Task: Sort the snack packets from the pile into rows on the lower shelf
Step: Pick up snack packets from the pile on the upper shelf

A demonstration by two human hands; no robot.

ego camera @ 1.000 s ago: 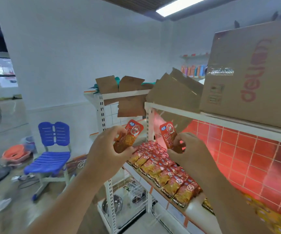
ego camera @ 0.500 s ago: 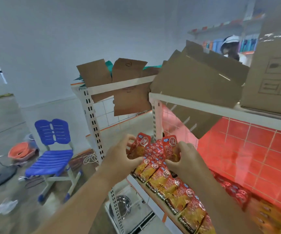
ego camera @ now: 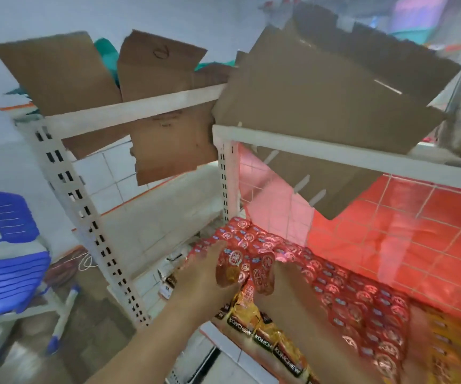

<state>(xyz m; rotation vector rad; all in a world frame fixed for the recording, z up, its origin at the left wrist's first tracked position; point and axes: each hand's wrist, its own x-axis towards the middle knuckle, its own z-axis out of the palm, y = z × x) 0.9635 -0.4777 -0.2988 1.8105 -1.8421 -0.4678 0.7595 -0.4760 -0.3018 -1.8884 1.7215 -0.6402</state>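
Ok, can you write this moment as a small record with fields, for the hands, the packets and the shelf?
left hand: holds one red packet over the rows
right hand: holds a second red packet, close beside the first
lower shelf: rows of red packets; gold packets at the front
upper shelf: flattened cardboard
left of rack: blue chair
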